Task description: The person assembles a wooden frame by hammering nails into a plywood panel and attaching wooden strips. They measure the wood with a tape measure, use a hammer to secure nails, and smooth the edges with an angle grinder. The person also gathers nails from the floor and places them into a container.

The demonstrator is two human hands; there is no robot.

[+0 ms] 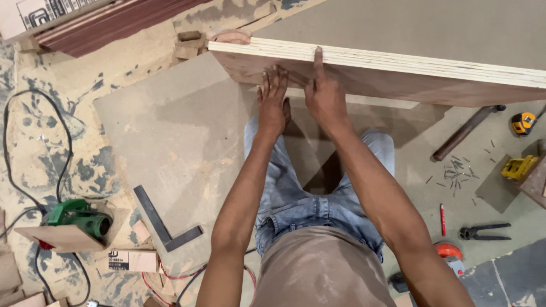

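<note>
Together, left hand (273,105) and right hand (322,94) press flat, unclenched, against the plywood board (398,71), its long axis running left-right.

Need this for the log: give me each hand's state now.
Left hand: open, fingers spread flat against the plywood panel's face.
Right hand: open, forefinger pointing up on the panel's layered edge.

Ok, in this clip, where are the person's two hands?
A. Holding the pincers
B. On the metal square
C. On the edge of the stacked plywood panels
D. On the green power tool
C: the left hand and right hand both press against the edge of the stacked plywood panels, far from the green power tool, metal square and pincers.
</note>
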